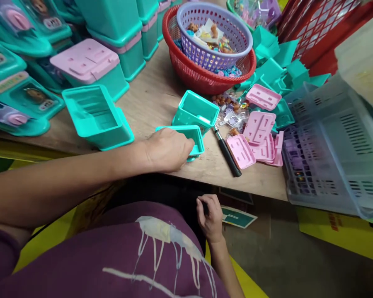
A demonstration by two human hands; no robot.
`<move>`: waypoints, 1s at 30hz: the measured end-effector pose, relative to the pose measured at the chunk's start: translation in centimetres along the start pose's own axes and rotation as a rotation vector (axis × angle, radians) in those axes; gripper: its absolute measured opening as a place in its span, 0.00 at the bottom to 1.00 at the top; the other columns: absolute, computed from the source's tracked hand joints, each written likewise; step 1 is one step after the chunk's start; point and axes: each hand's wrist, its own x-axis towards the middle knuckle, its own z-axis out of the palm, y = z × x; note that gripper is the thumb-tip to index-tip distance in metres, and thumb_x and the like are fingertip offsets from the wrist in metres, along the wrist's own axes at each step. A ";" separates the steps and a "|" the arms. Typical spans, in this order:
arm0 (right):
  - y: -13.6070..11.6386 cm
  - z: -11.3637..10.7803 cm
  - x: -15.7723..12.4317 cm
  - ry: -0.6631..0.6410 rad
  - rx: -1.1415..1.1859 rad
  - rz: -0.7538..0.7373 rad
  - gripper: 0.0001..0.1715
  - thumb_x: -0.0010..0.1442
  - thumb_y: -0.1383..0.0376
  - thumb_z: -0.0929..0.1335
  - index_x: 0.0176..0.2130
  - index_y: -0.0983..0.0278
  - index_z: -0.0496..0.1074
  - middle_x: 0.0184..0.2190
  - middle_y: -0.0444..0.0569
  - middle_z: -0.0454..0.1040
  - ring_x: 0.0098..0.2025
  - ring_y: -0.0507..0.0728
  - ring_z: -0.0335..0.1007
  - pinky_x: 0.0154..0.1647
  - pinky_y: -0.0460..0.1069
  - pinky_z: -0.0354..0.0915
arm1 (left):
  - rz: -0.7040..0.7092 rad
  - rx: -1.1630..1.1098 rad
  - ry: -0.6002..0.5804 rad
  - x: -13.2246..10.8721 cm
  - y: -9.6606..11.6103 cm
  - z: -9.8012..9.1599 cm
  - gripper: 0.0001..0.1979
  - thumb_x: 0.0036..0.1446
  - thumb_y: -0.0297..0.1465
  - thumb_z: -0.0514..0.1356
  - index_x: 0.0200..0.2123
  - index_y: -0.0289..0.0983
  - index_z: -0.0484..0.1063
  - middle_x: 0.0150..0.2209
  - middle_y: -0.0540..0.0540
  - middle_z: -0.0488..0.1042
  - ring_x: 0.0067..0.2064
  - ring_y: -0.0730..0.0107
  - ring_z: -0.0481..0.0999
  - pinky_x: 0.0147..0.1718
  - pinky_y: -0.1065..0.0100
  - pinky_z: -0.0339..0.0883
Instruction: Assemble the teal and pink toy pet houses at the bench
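Observation:
My left hand (169,151) reaches in from the left and is closed on the near rim of a small teal plastic box (199,142), which has an open top. Its fingertips are partly hidden. Touching or just behind that box is another open teal box (200,108). Lower down, off the table's front edge, my right hand (210,215) is curled with thumb and fingertips together; whether anything small is in it cannot be made out. A black-handled tool (228,155) with a metal shaft lies right of the boxes. A larger open teal box (95,116) stands to the left.
Pink plastic panels (259,126) and small bagged parts lie at the right. Behind, a purple basket (216,60) sits inside a red basket (189,76). A translucent crate (332,136) borders the right side. Stacked teal boxes (108,20) and a pink-lidded box (85,60) fill the left.

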 end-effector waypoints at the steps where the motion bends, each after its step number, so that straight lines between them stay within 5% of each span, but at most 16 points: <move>1: 0.2 0.7 -0.1 -0.042 -0.094 0.060 0.09 0.63 0.66 0.66 0.45 0.64 0.69 0.39 0.53 0.72 0.42 0.58 0.69 0.42 0.55 0.69 | -0.004 0.002 0.000 0.1 0.0 0.0 0.16 0.60 0.37 0.52 0.44 0.33 0.72 0.38 0.33 0.77 0.42 0.46 0.77 0.40 0.54 0.66; 5: 0.9 4.5 1.6 -0.220 -0.415 0.337 0.20 0.59 0.52 0.69 0.39 0.68 0.72 0.34 0.62 0.74 0.42 0.67 0.71 0.42 0.60 0.66 | -0.012 0.036 -0.015 0.1 0.2 -0.3 0.17 0.59 0.37 0.53 0.45 0.33 0.73 0.40 0.33 0.78 0.43 0.47 0.77 0.42 0.56 0.67; 9: 1.1 6.2 3.3 -0.229 -0.383 0.359 0.10 0.57 0.59 0.70 0.30 0.63 0.71 0.26 0.56 0.74 0.32 0.63 0.72 0.33 0.54 0.66 | -0.032 0.051 -0.021 -0.3 0.6 -0.7 0.17 0.59 0.36 0.54 0.45 0.32 0.73 0.40 0.33 0.78 0.42 0.49 0.78 0.41 0.58 0.68; 13: -1.1 3.0 2.8 -0.227 -0.226 0.295 0.04 0.59 0.66 0.67 0.37 0.63 0.71 0.24 0.47 0.73 0.26 0.55 0.71 0.27 0.48 0.66 | -0.008 0.048 0.021 -1.1 0.6 -1.1 0.17 0.58 0.37 0.53 0.42 0.32 0.75 0.40 0.32 0.79 0.41 0.47 0.78 0.38 0.57 0.69; 18: -5.3 -2.7 2.9 -0.082 0.452 0.336 0.12 0.65 0.57 0.63 0.41 0.64 0.68 0.33 0.47 0.72 0.34 0.53 0.72 0.33 0.47 0.71 | 0.055 0.026 -0.006 -2.4 -0.1 -1.5 0.19 0.57 0.41 0.53 0.39 0.33 0.76 0.37 0.35 0.80 0.36 0.56 0.78 0.35 0.65 0.69; 21: -6.5 -4.5 4.9 -0.019 0.596 0.404 0.15 0.64 0.53 0.64 0.41 0.62 0.65 0.35 0.47 0.71 0.34 0.53 0.72 0.30 0.47 0.71 | 0.076 -0.010 -0.012 -2.9 -0.5 -1.5 0.19 0.57 0.42 0.53 0.38 0.33 0.76 0.37 0.36 0.80 0.35 0.59 0.78 0.33 0.67 0.68; 24: -6.7 -5.5 7.6 -0.055 0.436 0.359 0.14 0.65 0.54 0.62 0.40 0.62 0.64 0.35 0.46 0.71 0.31 0.52 0.72 0.29 0.46 0.69 | 0.057 -0.026 0.034 -3.2 -0.7 -1.4 0.17 0.56 0.39 0.54 0.40 0.34 0.76 0.40 0.35 0.80 0.39 0.56 0.79 0.36 0.66 0.69; 27: -6.8 -6.5 10.1 -0.078 -0.030 0.217 0.07 0.64 0.62 0.62 0.36 0.63 0.66 0.31 0.46 0.72 0.32 0.53 0.70 0.32 0.47 0.65 | -0.001 -0.004 0.071 -3.5 -0.8 -1.0 0.16 0.57 0.36 0.55 0.41 0.32 0.76 0.42 0.31 0.79 0.42 0.51 0.79 0.39 0.61 0.71; 30: -7.1 -7.2 12.8 -0.236 -0.490 0.150 0.08 0.59 0.71 0.63 0.37 0.64 0.71 0.33 0.50 0.75 0.33 0.54 0.71 0.33 0.47 0.61 | 0.015 -0.003 0.079 -3.6 -0.8 -0.6 0.14 0.56 0.31 0.56 0.41 0.31 0.77 0.42 0.30 0.79 0.43 0.48 0.79 0.39 0.58 0.72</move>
